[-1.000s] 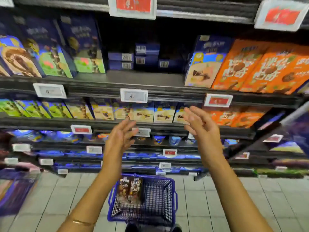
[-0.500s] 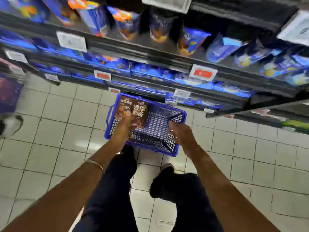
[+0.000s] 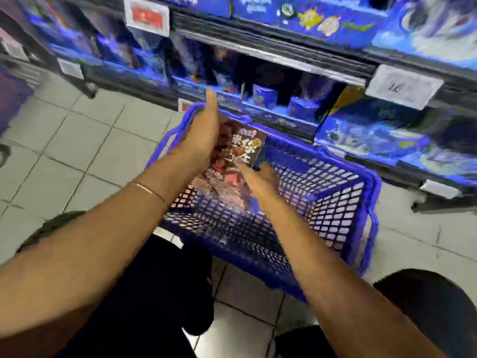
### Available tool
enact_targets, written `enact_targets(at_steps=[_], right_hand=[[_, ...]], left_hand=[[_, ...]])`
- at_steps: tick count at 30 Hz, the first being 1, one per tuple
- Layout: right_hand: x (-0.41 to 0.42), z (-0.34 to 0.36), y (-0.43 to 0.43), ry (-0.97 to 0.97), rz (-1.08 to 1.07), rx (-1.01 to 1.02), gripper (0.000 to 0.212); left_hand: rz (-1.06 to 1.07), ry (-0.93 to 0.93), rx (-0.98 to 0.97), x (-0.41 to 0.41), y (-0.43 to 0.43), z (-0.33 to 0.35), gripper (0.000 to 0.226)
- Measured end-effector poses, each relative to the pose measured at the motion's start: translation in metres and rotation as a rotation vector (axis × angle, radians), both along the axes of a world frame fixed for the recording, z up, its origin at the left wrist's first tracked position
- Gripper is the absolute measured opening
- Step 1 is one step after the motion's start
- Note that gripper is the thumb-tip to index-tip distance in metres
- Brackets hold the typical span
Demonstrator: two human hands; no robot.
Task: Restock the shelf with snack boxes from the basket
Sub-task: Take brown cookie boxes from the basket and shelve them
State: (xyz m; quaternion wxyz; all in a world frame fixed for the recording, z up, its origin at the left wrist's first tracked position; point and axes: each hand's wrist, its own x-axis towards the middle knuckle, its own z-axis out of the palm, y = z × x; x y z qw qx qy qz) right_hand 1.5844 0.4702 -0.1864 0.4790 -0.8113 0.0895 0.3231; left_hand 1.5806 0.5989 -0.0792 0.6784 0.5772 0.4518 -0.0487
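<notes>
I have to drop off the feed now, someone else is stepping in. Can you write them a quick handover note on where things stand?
Left hand: open, palm flat against the left side of the brown snack boxes.
Right hand: fingers at the boxes' lower right edge; the picture is too blurred to tell whether the grip is closed.
Boxes: brown stack at the far left end of the blue basket, which sits on the tiled floor in front of the shelf. The rest of the basket looks empty.
Done: both hands are at the boxes.
Left: lift the boxes out and place them on the shelf.
</notes>
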Motion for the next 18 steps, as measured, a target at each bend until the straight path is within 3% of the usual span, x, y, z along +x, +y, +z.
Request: enact_targets(at_steps=[3, 7, 10, 14, 18], right_hand=[[0.000, -0.013, -0.006, -0.067, 0.009, 0.037, 0.050], [0.005, -0.005, -0.015, 0.009, 0.012, 0.120, 0.033], [0.012, 0.002, -0.025, 0.053, 0.030, 0.145, 0.037], [0.009, 0.024, -0.046, 0.061, 0.044, 0.228, 0.037], [0.005, 0.067, -0.062, 0.046, 0.059, 0.390, 0.022]], left_hand=[[-0.006, 0.006, 0.058, -0.002, -0.016, -0.005, 0.082], [-0.003, 0.022, 0.119, -0.013, -0.024, 0.009, 0.074], [0.049, 0.034, 0.105, -0.021, -0.021, 0.016, 0.068], [0.053, 0.015, 0.255, -0.024, -0.013, 0.018, 0.062], [-0.015, 0.011, 0.147, -0.036, -0.017, 0.022, 0.072]])
